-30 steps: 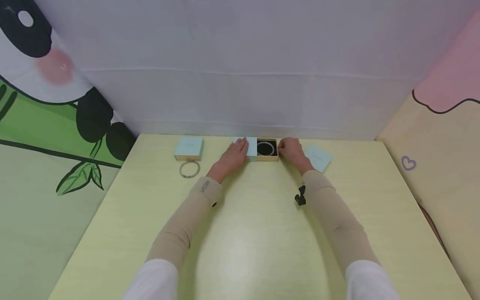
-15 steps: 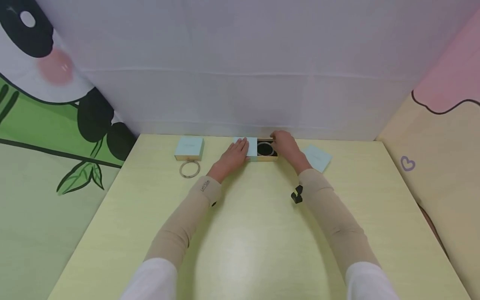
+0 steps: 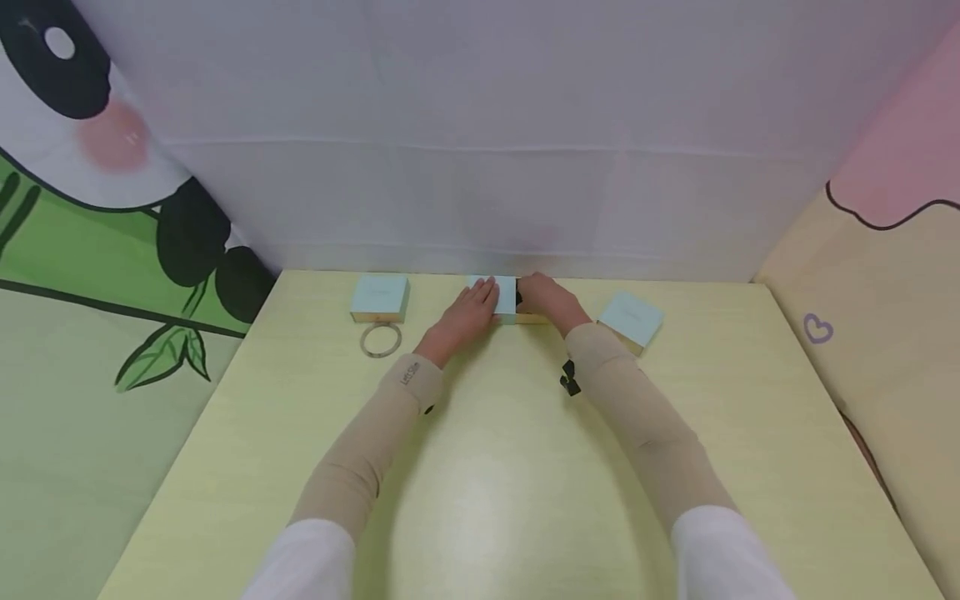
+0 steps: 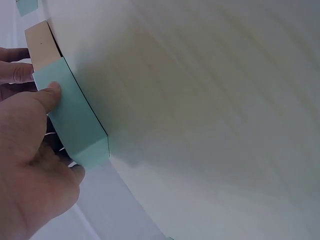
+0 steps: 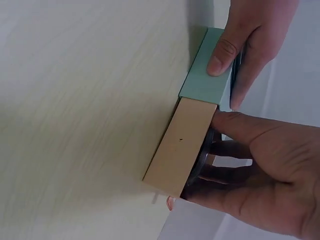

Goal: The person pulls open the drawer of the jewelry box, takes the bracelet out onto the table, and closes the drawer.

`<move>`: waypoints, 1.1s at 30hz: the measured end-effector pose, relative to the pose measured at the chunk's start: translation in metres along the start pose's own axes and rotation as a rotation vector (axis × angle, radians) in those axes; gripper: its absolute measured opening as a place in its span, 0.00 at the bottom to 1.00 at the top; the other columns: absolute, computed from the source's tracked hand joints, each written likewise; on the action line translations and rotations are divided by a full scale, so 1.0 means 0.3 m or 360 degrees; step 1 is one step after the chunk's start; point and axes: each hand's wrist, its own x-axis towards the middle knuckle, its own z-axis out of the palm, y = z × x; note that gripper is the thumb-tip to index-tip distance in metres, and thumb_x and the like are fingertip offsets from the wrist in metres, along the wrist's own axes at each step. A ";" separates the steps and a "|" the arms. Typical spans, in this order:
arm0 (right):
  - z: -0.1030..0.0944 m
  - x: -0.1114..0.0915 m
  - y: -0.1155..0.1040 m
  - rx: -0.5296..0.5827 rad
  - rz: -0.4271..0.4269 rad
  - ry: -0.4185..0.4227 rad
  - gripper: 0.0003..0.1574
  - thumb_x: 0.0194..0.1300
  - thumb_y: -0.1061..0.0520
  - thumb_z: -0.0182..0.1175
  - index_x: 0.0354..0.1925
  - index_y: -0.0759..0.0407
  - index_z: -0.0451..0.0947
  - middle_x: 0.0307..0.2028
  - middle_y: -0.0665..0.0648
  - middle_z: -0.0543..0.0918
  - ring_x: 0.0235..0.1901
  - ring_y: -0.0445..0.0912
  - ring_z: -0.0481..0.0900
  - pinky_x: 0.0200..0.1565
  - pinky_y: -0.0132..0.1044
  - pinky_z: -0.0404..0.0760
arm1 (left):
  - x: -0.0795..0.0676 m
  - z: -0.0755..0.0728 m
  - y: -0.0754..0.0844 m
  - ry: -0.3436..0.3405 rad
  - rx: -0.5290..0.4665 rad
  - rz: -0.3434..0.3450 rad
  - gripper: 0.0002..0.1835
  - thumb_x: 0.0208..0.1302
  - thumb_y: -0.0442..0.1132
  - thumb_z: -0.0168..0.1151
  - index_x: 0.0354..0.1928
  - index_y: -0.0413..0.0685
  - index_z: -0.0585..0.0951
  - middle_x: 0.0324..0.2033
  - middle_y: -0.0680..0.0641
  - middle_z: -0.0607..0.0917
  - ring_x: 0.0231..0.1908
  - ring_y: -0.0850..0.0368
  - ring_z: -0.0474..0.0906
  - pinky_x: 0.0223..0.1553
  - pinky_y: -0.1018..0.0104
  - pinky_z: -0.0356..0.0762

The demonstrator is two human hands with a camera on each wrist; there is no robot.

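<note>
The right hand [image 3: 549, 301] is now reaching into the tan rectangular tray [image 5: 176, 145], fingers' hold unclear, the left hand [image 3: 465, 320] gripping its mint-green sleeve [image 4: 79, 117].

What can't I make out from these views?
Contents of the drawer: under the right hand in the head view; mostly behind the drawer's wall and the fingers in the right wrist view.
Any print on the left pale-blue box: too small in the head view.
Teal item, left wrist view: cut off by the top edge.
Reddish bit, right wrist view: too blurred.
</note>
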 end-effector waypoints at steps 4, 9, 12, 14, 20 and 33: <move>-0.004 -0.002 -0.010 -0.0007 0.0076 -0.0064 0.19 0.64 0.55 0.62 0.51 0.64 0.75 0.48 0.62 0.80 0.43 0.48 0.76 0.48 0.40 0.76 | 0.001 0.005 0.008 -0.0002 -0.0005 0.0022 0.32 0.75 0.47 0.41 0.73 0.36 0.48 0.73 0.38 0.46 0.72 0.45 0.41 0.70 0.50 0.45; -0.008 0.000 -0.002 -0.0048 0.0115 -0.0042 0.19 0.64 0.54 0.62 0.48 0.65 0.75 0.45 0.62 0.80 0.39 0.49 0.74 0.45 0.40 0.75 | 0.000 0.001 0.017 -0.0008 -0.0001 0.0006 0.33 0.75 0.47 0.40 0.73 0.37 0.47 0.73 0.39 0.45 0.73 0.45 0.39 0.71 0.51 0.43; -0.013 0.004 0.001 -0.0041 0.0087 -0.0030 0.20 0.62 0.53 0.63 0.47 0.65 0.75 0.44 0.62 0.80 0.40 0.50 0.74 0.45 0.42 0.76 | -0.002 -0.003 0.017 -0.0021 -0.0010 -0.0006 0.33 0.75 0.47 0.40 0.73 0.37 0.47 0.73 0.39 0.45 0.73 0.45 0.39 0.71 0.51 0.42; -0.016 0.007 0.007 -0.0026 0.0074 -0.0019 0.21 0.61 0.53 0.64 0.47 0.65 0.75 0.44 0.62 0.80 0.41 0.51 0.74 0.46 0.43 0.76 | -0.001 -0.006 0.014 -0.0026 0.0009 -0.0004 0.33 0.76 0.47 0.40 0.73 0.37 0.47 0.73 0.39 0.45 0.73 0.45 0.39 0.71 0.51 0.43; -0.021 0.006 0.030 -0.0021 0.0038 0.0067 0.21 0.57 0.50 0.68 0.43 0.63 0.76 0.40 0.58 0.80 0.39 0.50 0.75 0.44 0.43 0.76 | 0.016 -0.006 0.009 -0.0025 0.0034 0.0002 0.33 0.76 0.47 0.40 0.73 0.38 0.46 0.73 0.39 0.45 0.73 0.45 0.39 0.71 0.51 0.43; -0.041 -0.048 0.034 -0.0124 0.0061 0.0241 0.24 0.49 0.47 0.71 0.42 0.58 0.78 0.36 0.55 0.77 0.34 0.49 0.72 0.30 0.41 0.74 | 0.037 0.009 0.023 -0.0006 0.0076 0.0002 0.33 0.76 0.48 0.39 0.73 0.38 0.46 0.73 0.39 0.45 0.73 0.45 0.40 0.71 0.51 0.43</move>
